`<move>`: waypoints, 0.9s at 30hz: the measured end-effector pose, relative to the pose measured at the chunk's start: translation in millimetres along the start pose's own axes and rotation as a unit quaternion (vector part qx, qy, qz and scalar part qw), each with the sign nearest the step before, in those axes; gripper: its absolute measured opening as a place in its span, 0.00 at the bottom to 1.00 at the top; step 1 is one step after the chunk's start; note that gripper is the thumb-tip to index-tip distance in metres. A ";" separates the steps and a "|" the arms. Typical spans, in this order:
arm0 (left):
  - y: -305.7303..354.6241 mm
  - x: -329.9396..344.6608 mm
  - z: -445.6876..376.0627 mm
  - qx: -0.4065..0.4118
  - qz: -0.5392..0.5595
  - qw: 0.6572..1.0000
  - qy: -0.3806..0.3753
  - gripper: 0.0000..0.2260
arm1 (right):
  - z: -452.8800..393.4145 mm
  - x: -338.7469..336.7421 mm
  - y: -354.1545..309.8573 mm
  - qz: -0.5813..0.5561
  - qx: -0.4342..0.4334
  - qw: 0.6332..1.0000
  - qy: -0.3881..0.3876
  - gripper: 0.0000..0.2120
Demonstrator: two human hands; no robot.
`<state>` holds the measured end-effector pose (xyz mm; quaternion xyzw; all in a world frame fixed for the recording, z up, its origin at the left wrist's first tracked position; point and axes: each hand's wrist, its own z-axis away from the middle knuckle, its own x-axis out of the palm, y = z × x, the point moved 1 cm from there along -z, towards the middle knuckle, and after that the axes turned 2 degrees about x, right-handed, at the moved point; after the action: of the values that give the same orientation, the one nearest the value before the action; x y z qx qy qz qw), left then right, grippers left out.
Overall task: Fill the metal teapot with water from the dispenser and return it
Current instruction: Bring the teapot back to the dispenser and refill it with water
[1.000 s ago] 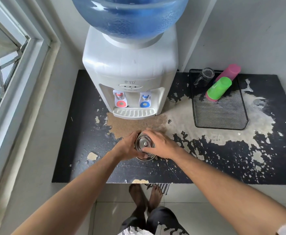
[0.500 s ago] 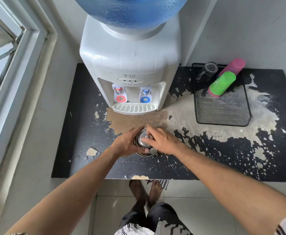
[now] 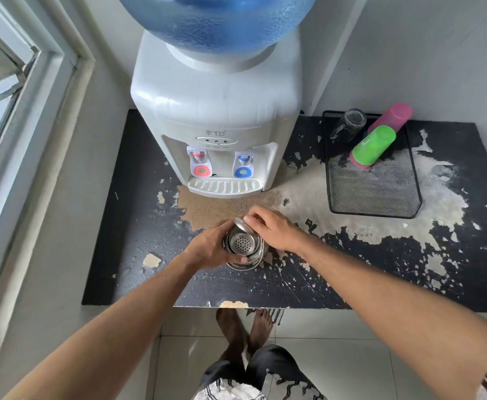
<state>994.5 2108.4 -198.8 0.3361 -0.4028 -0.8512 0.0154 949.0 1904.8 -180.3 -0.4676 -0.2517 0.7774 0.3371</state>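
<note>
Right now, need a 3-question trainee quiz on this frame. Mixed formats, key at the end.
1. True or false: the lid still sits flat and closed on the teapot.
2. Which hand grips the teapot body? A) left hand B) right hand
3. Fill in: the dispenser has a red tap and a ____ tap.

Key: 1 false, it is tilted up and the strainer shows; 2 A; 3 blue.

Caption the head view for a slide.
Left hand steadies the metal teapot; right hand tips its lid open.
</note>
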 end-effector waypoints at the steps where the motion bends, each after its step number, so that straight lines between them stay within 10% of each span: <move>1: 0.7 -0.1 -0.1 -0.001 -0.002 1.000 0.001 0.48 | 0.6 -1.4 -0.2 -0.023 0.007 0.999 0.024 0.11; 7: -0.7 -0.2 -1.1 -0.003 0.010 1.000 -0.002 0.50 | 9.1 -10.7 27.7 -0.011 0.078 0.977 0.196 0.09; 27: -0.5 -0.2 -2.6 0.007 0.020 1.000 -0.002 0.49 | 26.9 0.6 50.7 0.119 0.029 0.983 0.135 0.14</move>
<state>996.2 2107.0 -200.2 0.3265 -0.4157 -0.8483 0.0291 910.0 1870.5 -204.7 -0.5846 -0.1236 0.7489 0.2867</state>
